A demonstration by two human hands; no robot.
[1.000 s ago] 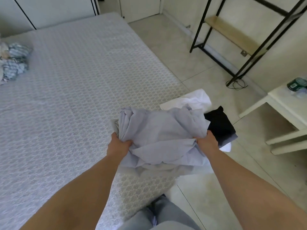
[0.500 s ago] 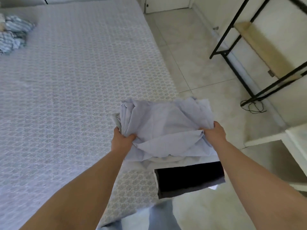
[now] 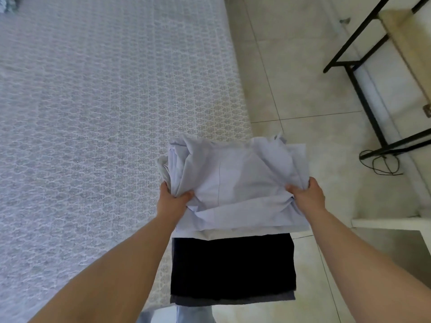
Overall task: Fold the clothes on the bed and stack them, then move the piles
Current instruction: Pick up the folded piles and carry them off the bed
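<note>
Left hand (image 3: 171, 201) and right hand (image 3: 306, 197) each grip a side edge of the pale shirt (image 3: 235, 183), fingers curled into the cloth, thumbs on top. Shirt sits atop a pile; a dark garment (image 3: 233, 269) hangs out below it, nearer the body. Pile is held off the bed (image 3: 105, 124), at its edge and partly over the tiled floor (image 3: 303, 89). Likely step: carrying the pile. Advice: keep both grips level and pressed inward, support from beneath so the dark layer cannot slide out. Unfolded clothes (image 3: 8, 4) lie at the bed's far corner.
</note>
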